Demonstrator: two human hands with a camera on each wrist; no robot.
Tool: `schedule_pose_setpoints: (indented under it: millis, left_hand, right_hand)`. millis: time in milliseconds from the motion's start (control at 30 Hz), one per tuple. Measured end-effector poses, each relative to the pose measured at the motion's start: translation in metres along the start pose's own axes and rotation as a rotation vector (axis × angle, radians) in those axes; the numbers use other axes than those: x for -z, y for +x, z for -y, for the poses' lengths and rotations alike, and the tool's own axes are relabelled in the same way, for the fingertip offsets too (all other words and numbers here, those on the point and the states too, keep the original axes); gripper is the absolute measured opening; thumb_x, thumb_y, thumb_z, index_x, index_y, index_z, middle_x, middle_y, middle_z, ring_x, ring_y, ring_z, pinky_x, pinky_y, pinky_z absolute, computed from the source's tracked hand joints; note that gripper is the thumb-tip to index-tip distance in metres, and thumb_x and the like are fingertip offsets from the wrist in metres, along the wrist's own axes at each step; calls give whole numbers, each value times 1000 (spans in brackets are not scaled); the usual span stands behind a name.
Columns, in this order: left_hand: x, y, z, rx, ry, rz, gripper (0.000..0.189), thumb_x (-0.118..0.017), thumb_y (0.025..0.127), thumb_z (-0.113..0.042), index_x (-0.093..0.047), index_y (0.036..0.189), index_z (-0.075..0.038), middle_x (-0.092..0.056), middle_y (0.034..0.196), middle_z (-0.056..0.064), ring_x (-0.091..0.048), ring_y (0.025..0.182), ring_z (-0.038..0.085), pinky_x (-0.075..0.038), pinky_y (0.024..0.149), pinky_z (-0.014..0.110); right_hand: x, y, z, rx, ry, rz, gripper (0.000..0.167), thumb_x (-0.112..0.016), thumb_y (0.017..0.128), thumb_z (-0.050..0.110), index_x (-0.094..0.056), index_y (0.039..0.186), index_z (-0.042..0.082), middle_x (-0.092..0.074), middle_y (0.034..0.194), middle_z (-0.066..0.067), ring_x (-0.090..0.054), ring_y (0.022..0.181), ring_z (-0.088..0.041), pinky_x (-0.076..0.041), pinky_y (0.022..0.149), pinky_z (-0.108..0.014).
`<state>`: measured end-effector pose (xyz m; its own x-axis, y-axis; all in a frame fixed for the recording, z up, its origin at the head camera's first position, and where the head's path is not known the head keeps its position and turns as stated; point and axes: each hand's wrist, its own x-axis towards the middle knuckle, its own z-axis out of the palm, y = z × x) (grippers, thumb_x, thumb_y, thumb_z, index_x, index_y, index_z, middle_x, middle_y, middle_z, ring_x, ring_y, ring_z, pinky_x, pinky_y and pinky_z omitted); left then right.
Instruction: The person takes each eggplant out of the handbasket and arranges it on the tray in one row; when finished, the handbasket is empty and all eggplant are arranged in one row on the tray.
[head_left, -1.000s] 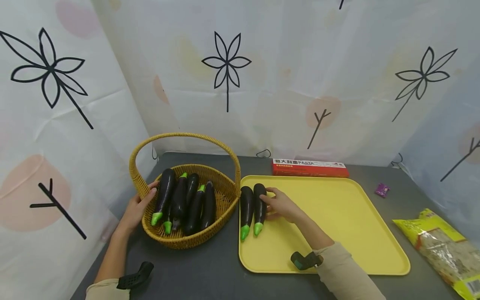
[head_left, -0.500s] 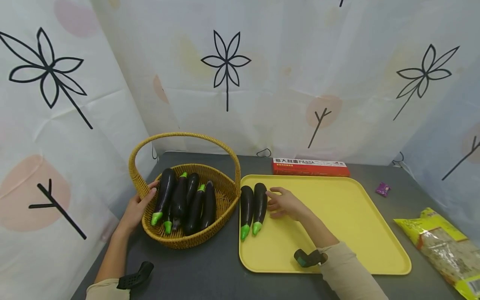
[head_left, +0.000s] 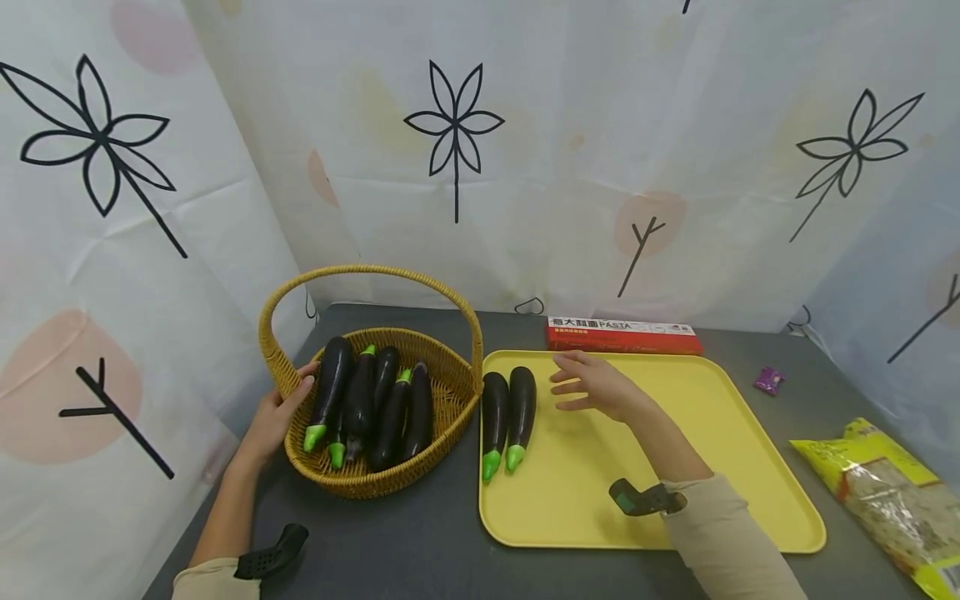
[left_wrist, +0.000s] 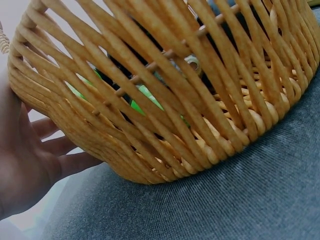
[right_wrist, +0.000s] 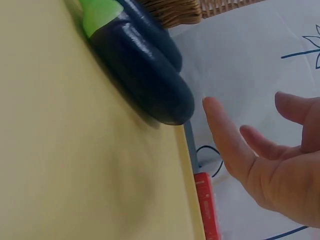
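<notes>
Two eggplants [right_wrist: 142, 72] on yellow tray [right_wrist: 75, 150], right grip [right_wrist: 272, 180] apart

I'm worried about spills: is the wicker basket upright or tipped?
Upright: the wicker basket stands base-down on the gray table, its handle arching above the eggplants inside. The left hand grips its side.

The head view looks forward and down from the near side, far enough back to span bench [head_left: 375, 550], basket [head_left: 360, 487], tray [head_left: 675, 458] and far cloth [head_left: 562, 258]. The left wrist view sits low and close at the basket's near side, beside the left hand [left_wrist: 30, 155]; both show the basket. The right wrist view, rolled sideways, faces far left over the tray, sharing eggplants [right_wrist: 142, 72] and box [right_wrist: 207, 207] with the head view.
</notes>
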<state>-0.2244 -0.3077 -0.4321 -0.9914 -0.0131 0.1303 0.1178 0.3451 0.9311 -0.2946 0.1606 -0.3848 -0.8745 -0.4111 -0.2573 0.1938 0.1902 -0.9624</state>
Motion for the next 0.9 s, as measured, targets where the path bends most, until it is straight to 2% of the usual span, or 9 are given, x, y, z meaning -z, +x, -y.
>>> schedule_pose_setpoints:
  millis: [300,467,667,900]
  left_hand:
    - [0,0,-1,24,10,-3,56,-38,104,-34,-27,150,-4,-21,151,26,-17,136,44,-15,103,64]
    - [0,0,-2,26,14,-3,56,-38,104,-34,-27,150,-4,-22,151,27,-18,136,45,-16,103,64]
    - [1,0,0,22,12,-1,56,-38,104,-34,-27,150,-3,-22,150,28,-18,135,45,-16,102,65]
    - [1,-1,0,9,6,5,56,-38,105,-33,-26,150,-3,-21,150,28,-17,135,46,-16,102,65]
  right_hand:
    - [-5,-11,17,45,66,86,54,-46,103,30,-31,144,-1,-41,133,-30,-42,123,-46,-48,87,-45]
    - [-15,-15,26,60,98,173,50,-45,103,26,-34,143,-2,-46,128,-28,-48,118,-43,-48,88,-46]
    - [-33,-20,36,88,94,297,47,-43,103,23,-35,142,-2,-53,120,-19,-56,105,-29,-48,87,-49]
    - [-65,-20,46,104,95,437,51,-44,103,24,-32,144,-3,-52,123,-22,-56,108,-31,-48,87,-50]
